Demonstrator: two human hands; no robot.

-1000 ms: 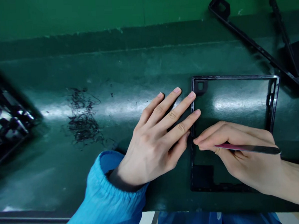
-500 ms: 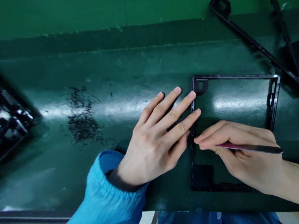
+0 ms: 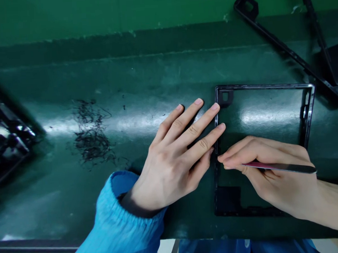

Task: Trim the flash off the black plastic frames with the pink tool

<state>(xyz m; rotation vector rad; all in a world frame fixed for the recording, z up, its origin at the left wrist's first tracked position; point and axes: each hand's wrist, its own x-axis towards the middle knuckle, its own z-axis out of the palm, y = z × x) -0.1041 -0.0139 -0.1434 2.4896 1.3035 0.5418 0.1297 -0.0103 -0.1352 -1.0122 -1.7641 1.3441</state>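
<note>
Through the head camera I am seeing the right hand (image 3: 276, 181) pinching a slim pink-and-black tool (image 3: 290, 168) pen-fashion; its working tip is staying out of my sight. The black plastic frame (image 3: 264, 86) is lying flat on the green mat (image 3: 98, 77), beneath that hand. The tool's long axis is running nearly square to the frame's left rail (image 3: 216, 177). Right fingertips are sitting just beside that rail, inside; the left hand (image 3: 173, 164), fingers spread, is reaching over it from outside, gripping nothing.

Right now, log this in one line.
left hand: fingers over side of black frame; right hand: pinching thin tool; black strands: on green table
</note>
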